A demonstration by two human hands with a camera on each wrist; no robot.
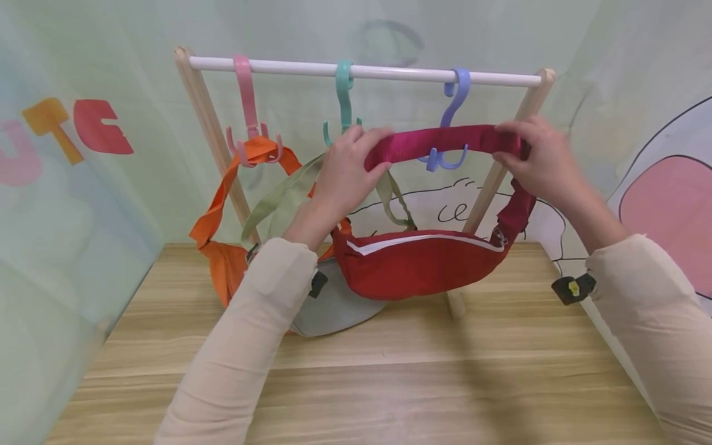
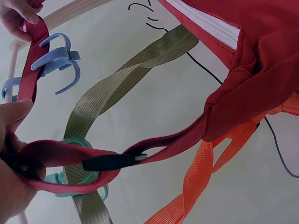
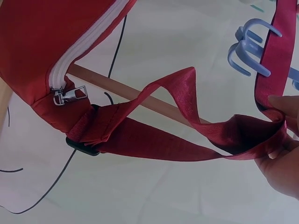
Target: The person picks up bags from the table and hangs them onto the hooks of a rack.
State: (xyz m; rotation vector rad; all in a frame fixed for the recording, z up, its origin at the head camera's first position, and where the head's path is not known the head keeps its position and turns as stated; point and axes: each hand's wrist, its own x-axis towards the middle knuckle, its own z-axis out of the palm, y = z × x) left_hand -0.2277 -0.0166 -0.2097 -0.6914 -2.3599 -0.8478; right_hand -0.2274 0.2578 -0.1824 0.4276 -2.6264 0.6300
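Observation:
A red waist bag point(image 1: 423, 266) with a white zipper hangs by its strap point(image 1: 431, 143) from my two hands. My left hand point(image 1: 347, 170) pinches the strap left of the blue hook point(image 1: 453, 117). On the other side, my right hand point(image 1: 536, 157) grips it. Between them the strap runs taut across the blue hook's prongs; in the left wrist view it lies against the blue hook point(image 2: 58, 60). A dark buckle point(image 2: 110, 162) sits on the strap near the left hand. The bag's metal zipper pull point(image 3: 70, 94) shows in the right wrist view.
A white rail point(image 1: 400, 73) on wooden posts carries pink point(image 1: 246, 99) and green point(image 1: 343, 93) hooks too. An orange strap point(image 1: 217, 210) hangs from the pink hook, an olive strap point(image 2: 93, 109) from the green one. A grey bag point(image 1: 339, 306) is low behind the red bag, over the wooden table point(image 1: 389, 383).

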